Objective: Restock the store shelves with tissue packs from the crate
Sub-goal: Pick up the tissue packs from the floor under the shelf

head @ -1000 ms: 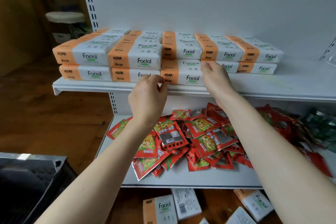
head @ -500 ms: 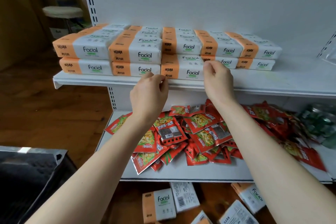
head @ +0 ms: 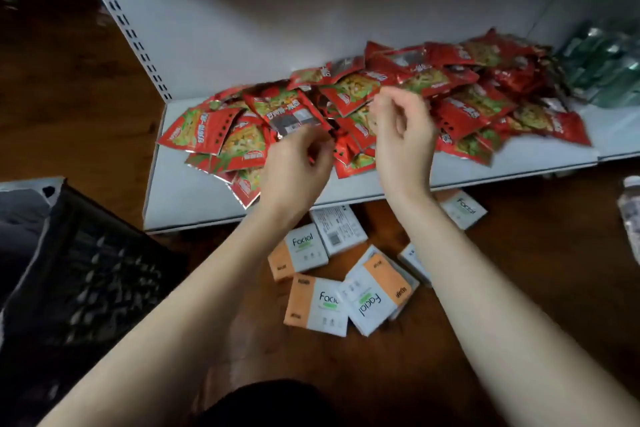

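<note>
Both hands are hovering side by side above the lower shelf [head: 194, 198], the left hand [head: 298, 163] and the right hand [head: 403, 135] each hanging with fingers loosely curled, gripping nothing (the view is somewhat blurred). Several tissue packs [head: 317, 303] are lying scattered on the wooden floor [head: 554, 270] just below the shelf's front edge, some overlapping. Red snack packets [head: 460, 107] are sprawling across the shelf. The black crate [head: 79, 274] is sitting at the left.
</note>
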{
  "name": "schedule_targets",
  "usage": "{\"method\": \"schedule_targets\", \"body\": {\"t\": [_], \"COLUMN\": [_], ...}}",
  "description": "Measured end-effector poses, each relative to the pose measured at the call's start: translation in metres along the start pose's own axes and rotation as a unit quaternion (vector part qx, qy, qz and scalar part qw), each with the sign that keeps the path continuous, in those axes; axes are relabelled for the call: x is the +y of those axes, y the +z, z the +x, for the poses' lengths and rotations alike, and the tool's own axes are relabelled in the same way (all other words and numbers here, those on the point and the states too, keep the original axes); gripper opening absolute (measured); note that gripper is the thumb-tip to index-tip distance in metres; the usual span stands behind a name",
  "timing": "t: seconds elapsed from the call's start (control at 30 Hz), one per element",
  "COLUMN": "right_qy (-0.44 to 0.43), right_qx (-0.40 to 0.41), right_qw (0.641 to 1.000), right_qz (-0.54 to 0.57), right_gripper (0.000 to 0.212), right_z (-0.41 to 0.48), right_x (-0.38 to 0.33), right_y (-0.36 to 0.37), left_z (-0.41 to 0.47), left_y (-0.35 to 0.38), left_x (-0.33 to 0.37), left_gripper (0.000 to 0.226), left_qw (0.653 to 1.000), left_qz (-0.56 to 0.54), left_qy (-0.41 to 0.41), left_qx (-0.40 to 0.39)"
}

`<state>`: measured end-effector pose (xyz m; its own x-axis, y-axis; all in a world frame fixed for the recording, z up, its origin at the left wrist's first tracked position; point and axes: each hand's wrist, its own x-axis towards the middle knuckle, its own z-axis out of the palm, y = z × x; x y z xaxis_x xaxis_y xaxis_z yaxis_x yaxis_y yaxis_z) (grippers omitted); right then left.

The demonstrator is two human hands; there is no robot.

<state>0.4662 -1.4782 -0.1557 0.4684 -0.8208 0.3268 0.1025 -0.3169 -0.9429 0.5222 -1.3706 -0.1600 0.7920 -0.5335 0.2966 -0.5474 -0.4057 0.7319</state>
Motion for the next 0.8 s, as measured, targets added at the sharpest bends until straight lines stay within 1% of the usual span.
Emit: {"method": "schedule_targets", "body": {"t": [0.03, 0.1, 0.17, 0.27, 0.33, 0.43, 0.57, 0.63, 0.7, 0.77, 0.8], "right_qy": [0.044, 0.121, 0.189, 0.275, 0.313, 0.351, 0.448, 0.459, 0.445, 0.421, 0.411], "right_qx": [-0.009, -0.027, -0.052, -0.059, -0.027, 0.020, 0.041, 0.069, 0.112, 0.144, 0.150], "right_qw": [0.999, 0.988, 0.966, 0.933, 0.914, 0.890, 0.864, 0.868, 0.879, 0.892, 0.898], "right_qz": [-0.023, -0.093, -0.167, -0.223, -0.255, -0.290, -0.225, -0.175, -0.132, -0.077, -0.050], "right_gripper": [0.018, 0.019, 0.022, 0.023, 0.022, 0.026, 0.029, 0.023, 0.018, 0.020, 0.022], "right_z": [-0.016, -0.046, -0.073, -0.106, -0.125, -0.145, -0.153, -0.152, -0.148, -0.138, -0.131], "right_x": [0.023, 0.067, 0.101, 0.133, 0.144, 0.154, 0.157, 0.154, 0.148, 0.135, 0.128], "right_y": [-0.013, -0.038, -0.063, -0.091, -0.102, -0.106, -0.097, -0.090, -0.085, -0.084, -0.084], "left_z": [-0.013, -0.037, -0.059, -0.085, -0.094, -0.094, -0.094, -0.094, -0.088, -0.078, -0.072], "left_y": [0.017, 0.051, 0.082, 0.116, 0.130, 0.146, 0.161, 0.162, 0.155, 0.142, 0.134], "left_x": [-0.011, -0.030, -0.043, -0.061, -0.071, -0.077, -0.074, -0.070, -0.063, -0.050, -0.042], "left_gripper": [0.018, 0.025, 0.030, 0.040, 0.044, 0.051, 0.057, 0.058, 0.060, 0.061, 0.061], "left_qw": [0.998, 0.980, 0.956, 0.924, 0.908, 0.893, 0.872, 0.877, 0.891, 0.907, 0.915], "left_qz": [0.011, 0.027, 0.040, 0.103, 0.141, 0.154, 0.167, 0.157, 0.128, 0.074, 0.047], "left_qy": [-0.030, -0.082, -0.120, -0.131, -0.114, -0.102, -0.107, -0.120, -0.143, -0.168, -0.167], "left_qx": [-0.063, -0.179, -0.264, -0.343, -0.379, -0.410, -0.447, -0.439, -0.412, -0.378, -0.364]}}
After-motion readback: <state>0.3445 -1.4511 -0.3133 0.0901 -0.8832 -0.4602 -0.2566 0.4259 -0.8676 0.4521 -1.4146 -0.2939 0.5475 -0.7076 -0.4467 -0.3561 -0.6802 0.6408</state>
